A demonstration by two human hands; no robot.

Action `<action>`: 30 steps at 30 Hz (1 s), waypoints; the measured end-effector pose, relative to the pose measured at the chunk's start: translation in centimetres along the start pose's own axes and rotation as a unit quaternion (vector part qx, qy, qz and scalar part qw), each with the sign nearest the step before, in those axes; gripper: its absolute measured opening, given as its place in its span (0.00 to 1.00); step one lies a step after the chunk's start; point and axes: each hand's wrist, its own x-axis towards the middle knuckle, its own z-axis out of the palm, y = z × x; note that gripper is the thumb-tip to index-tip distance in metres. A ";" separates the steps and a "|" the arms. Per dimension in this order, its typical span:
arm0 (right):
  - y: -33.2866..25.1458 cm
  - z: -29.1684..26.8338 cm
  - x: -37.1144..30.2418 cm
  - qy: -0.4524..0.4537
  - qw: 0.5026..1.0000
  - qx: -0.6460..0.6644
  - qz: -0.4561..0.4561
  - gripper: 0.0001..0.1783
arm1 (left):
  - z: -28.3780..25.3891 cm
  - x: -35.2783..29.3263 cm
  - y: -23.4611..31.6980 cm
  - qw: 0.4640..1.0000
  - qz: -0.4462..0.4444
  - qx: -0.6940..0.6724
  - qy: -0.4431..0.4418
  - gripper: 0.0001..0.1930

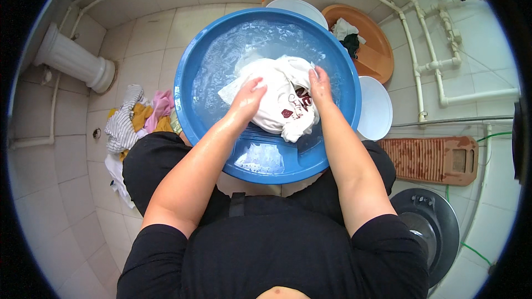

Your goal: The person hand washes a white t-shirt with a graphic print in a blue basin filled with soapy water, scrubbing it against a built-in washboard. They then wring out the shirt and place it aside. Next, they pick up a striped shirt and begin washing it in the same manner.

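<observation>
A white T-shirt (271, 88) with dark red print lies bunched in a blue washtub (184, 116) with a built-in ribbed washboard (260, 139) at its near side. Cloudy, rippling water (221, 61) surrounds the shirt. At the shirt's left side is my left hand (248, 101), wet, its fingers stretched out against the cloth. My right hand (321, 84) rests along the right edge of the shirt, fingers extended and pointing away from me. Part of the shirt lies over the ribs.
Left of the tub, a pile of clothes (133, 119) lies on the tiled floor. An orange-brown basin (379, 58) with cloth stands at the back right, near white basins (375, 108). A brown washboard (426, 160) and a black round stool-like object (438, 232) are at right. White pipes (413, 66) line the wall.
</observation>
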 end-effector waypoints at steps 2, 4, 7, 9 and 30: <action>-2.2 -0.2 -1.5 -0.150 0.984 0.100 -0.009 0.34 | 0.1 -0.2 -0.4 0.961 -0.002 0.271 -0.050 0.25; -1.0 -0.5 -1.1 -0.239 0.963 -0.090 0.092 0.31 | 1.2 -1.5 0.1 0.862 0.028 0.501 -0.067 0.25; 4.5 -0.3 -0.5 -0.263 0.950 -0.146 0.087 0.26 | 0.5 -2.2 1.2 0.789 0.018 0.611 -0.062 0.23; 7.5 1.0 0.6 -0.230 0.922 -0.307 0.045 0.25 | -0.5 -2.0 1.3 0.785 0.001 0.616 -0.058 0.23; -38.2 -17.5 -3.4 -0.114 0.851 0.441 -0.260 0.10 | -1.1 -4.1 0.4 0.827 -0.066 0.554 -0.072 0.37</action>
